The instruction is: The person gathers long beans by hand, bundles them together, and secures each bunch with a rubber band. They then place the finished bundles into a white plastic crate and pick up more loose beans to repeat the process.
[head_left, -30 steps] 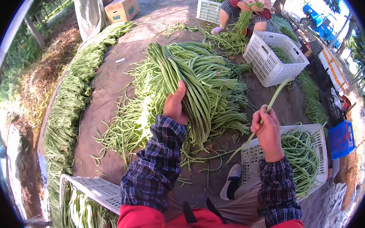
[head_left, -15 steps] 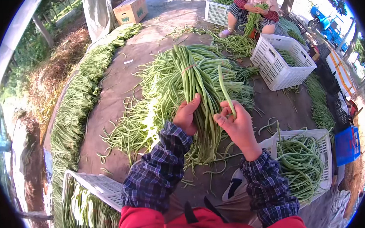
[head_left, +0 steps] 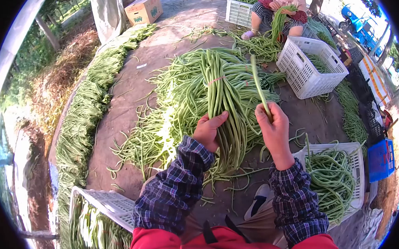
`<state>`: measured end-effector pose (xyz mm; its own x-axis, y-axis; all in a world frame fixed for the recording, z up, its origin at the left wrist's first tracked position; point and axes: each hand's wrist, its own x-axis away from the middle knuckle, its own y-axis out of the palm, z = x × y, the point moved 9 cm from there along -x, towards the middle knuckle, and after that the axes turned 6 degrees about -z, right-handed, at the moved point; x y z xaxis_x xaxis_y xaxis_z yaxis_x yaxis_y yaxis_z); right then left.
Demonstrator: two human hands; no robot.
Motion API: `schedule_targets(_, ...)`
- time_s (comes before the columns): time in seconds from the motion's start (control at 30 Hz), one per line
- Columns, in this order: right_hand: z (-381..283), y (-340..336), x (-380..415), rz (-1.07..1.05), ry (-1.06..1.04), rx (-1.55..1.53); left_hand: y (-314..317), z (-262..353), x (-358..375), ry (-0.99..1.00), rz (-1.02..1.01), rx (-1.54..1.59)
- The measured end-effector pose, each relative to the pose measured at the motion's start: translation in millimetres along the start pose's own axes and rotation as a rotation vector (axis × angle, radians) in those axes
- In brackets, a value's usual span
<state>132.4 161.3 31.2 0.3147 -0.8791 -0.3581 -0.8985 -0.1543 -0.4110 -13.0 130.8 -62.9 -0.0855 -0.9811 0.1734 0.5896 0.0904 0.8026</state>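
Note:
My left hand (head_left: 210,129) is wrapped round a bundle of long green beans (head_left: 226,109), its thumb lying across the front. A reddish band circles the bundle near its upper end, and the lower ends hang down below the hand. To the right, my right hand (head_left: 273,124) pinches a single long bean (head_left: 258,82) near its lower end. That bean stands nearly upright, apart from the bundle. Under and behind both hands lies a big heap of long beans (head_left: 170,99) on the dark ground sheet.
White crates of beans stand at lower right (head_left: 360,169), lower left (head_left: 106,201) and upper right (head_left: 297,73). Along the left runs a long row of beans (head_left: 78,127). At the back, a seated person (head_left: 288,5) holds beans near another white crate (head_left: 238,12). A cardboard box (head_left: 143,10) stands behind.
My right hand has moved right and slightly up with the single bean, away from the bundle. The bundle in my left hand has shifted a little right. The seated person's hands have moved.

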Motion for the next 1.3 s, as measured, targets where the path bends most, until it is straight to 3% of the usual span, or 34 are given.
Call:
schedule_targets(0.03,3.8,11.4,3.6,-0.109,0.104,-0.173,-1.7,-0.8,0.0,-0.009,0.031,-0.014)
schedule_targets(0.1,-12.8,30.1,9.5,-0.133,-0.035,-0.149,-3.1,-2.0,-0.4,0.001,0.041,-0.039)
schedule_targets(0.17,-23.8,37.4,8.9,-0.118,-0.234,0.131,-3.4,-1.3,-5.3,0.074,-0.042,-0.054)
schedule_targets(0.27,-29.0,42.8,12.1,-0.112,-0.237,0.234,-5.5,-0.9,-5.5,0.099,-0.030,-0.059)
schedule_targets(0.4,-19.0,43.7,6.4,-0.114,-0.239,0.125,-0.8,-0.3,-2.6,0.099,-0.079,-0.111)
schedule_targets(0.47,-4.4,48.7,6.9,-0.183,-0.051,0.070,4.5,0.2,-1.2,0.095,-0.116,-0.088)
schedule_targets(0.6,-0.2,51.5,6.8,-0.236,0.078,0.040,-2.0,-5.2,-4.1,0.043,-0.101,-0.011)
schedule_targets(0.77,-29.1,69.0,14.2,-0.214,-0.295,0.414,-29.4,-25.1,-23.6,0.011,-0.091,0.102)
schedule_targets(0.83,-28.0,72.5,16.2,-0.253,-0.292,0.453,-38.4,-32.7,-24.8,-0.056,-0.035,0.182)
schedule_targets(0.9,-19.4,76.4,20.6,-0.351,-0.189,0.510,-39.9,-28.9,-23.6,-0.038,-0.016,0.185)
schedule_targets(1.0,-26.8,73.8,39.6,-0.398,-0.218,0.509,-29.2,-6.6,-17.9,0.032,-0.079,0.177)
schedule_targets(1.03,-24.7,71.2,48.1,-0.398,-0.215,0.511,-33.8,-5.2,-20.3,-0.056,-0.060,0.257)
schedule_targets(1.1,-15.7,74.9,71.7,-0.576,-0.218,0.388,-42.4,17.9,-16.8,0.044,0.112,0.246)
schedule_targets(1.17,-9.7,63.6,81.9,-0.656,-0.224,0.275,-40.9,35.6,-17.5,0.077,0.006,0.237)
schedule_targets(1.23,23.3,42.1,81.4,-0.705,0.362,-0.413,-38.8,41.9,-13.6,0.100,-0.023,0.214)
schedule_targets(1.3,9.7,5.7,52.9,-0.439,0.252,-0.849,-24.5,38.2,-9.9,0.049,-0.128,0.158)
